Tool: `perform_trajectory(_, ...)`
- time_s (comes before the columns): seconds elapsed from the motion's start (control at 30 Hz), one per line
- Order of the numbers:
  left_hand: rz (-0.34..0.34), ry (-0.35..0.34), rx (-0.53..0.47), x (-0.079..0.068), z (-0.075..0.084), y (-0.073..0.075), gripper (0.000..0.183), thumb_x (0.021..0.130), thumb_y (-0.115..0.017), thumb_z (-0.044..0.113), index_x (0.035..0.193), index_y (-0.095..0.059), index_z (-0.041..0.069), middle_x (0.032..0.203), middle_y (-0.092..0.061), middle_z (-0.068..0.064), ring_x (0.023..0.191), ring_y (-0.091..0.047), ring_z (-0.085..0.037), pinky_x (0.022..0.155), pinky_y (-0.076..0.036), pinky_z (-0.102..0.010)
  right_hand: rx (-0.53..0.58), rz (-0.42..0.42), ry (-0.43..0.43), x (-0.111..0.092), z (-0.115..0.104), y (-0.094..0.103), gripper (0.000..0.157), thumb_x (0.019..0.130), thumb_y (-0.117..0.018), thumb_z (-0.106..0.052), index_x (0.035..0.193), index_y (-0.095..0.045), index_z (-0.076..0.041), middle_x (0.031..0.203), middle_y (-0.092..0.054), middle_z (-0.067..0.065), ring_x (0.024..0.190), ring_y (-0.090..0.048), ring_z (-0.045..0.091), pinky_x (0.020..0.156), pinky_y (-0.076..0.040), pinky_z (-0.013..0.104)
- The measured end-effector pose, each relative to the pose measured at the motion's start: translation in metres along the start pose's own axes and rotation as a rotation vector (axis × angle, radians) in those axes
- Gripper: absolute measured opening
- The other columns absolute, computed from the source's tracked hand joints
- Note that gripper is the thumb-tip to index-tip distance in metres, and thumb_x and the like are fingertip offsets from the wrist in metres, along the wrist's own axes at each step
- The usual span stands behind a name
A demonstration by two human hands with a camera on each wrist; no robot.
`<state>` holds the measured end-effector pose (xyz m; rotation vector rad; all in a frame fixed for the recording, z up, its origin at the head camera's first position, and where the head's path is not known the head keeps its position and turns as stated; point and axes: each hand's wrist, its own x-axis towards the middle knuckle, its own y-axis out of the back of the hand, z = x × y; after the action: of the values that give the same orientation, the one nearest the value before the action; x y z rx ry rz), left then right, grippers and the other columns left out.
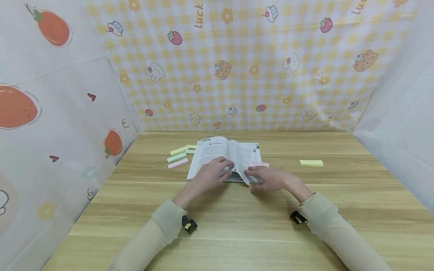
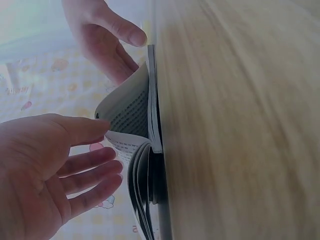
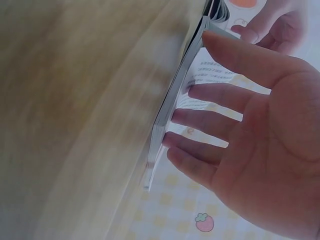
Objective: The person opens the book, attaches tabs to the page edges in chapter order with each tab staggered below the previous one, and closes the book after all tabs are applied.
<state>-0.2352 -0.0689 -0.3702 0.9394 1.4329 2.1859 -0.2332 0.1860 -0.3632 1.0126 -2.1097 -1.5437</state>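
An open book [image 1: 207,160] with printed pages lies at the table's middle, one lifted page [image 1: 238,160] arching near its centre. My left hand [image 1: 211,173] is over the left half, and its thumb tip touches the lifted page's edge in the left wrist view, the other visible fingers loosely extended. On the right half rests my right hand [image 1: 271,178], fingers fairly straight; in the right wrist view its fingertips [image 3: 175,116] meet the book's edge. A pink sticky strip [image 1: 259,164] lies on the right page, beside the right hand.
Left of the book lie yellow sticky strips [image 1: 178,151], green strips [image 1: 176,157] and a pink pad [image 1: 178,163]. A yellow strip pad [image 1: 311,163] sits to the right on the wooden table [image 1: 223,233]. Patterned cloth [image 1: 251,86] hangs behind.
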Motion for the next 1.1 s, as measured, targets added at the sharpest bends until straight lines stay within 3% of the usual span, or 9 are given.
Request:
perform_trajectory(0.4,0.022,0.0,0.03,-0.0012,0.0012,0.0007,0.022,0.094,-0.071,0.012,0.116,-0.071,0.012,0.111,-0.069,-0.005,0.097,-0.066,-0.02,0.075,-0.056,-0.037,0.021,-0.012,-0.02,0.0021,-0.0008,-0.0017,0.064,0.099,-0.064,-0.029,0.149,-0.043,0.005,0.153,-0.037,0.031,0.143,-0.03,0.049,0.116,-0.026,0.058)
perform_trajectory(0.7,0.018,0.008,0.045,-0.0019,0.0034,0.0027,0.024,0.093,-0.071,0.01,0.117,-0.071,0.013,0.111,-0.068,-0.005,0.096,-0.065,-0.02,0.072,-0.057,-0.036,0.01,0.087,0.026,0.0036,-0.0002,-0.0011,0.062,0.097,-0.067,-0.022,0.145,-0.045,0.01,0.147,-0.045,0.031,0.138,-0.04,0.047,0.114,-0.032,0.056)
perform_trajectory(0.93,0.013,0.018,0.049,-0.0023,0.0028,0.0006,0.027,0.092,-0.072,0.008,0.119,-0.071,0.011,0.113,-0.068,-0.007,0.099,-0.066,-0.022,0.075,-0.057,-0.036,0.0,0.171,-0.032,0.0042,-0.0005,0.0002,0.057,0.096,-0.067,-0.017,0.143,-0.048,0.008,0.141,-0.052,0.03,0.131,-0.049,0.045,0.11,-0.039,0.055)
perform_trajectory(1.1,0.014,0.021,0.043,-0.0019,0.0026,0.0007,0.028,0.092,-0.071,0.007,0.12,-0.071,0.012,0.113,-0.068,-0.006,0.097,-0.066,-0.021,0.074,-0.057,-0.034,0.009,0.219,-0.074,0.0022,0.0004,0.0028,0.055,0.097,-0.066,-0.016,0.143,-0.048,0.007,0.143,-0.048,0.033,0.131,-0.048,0.049,0.109,-0.038,0.058)
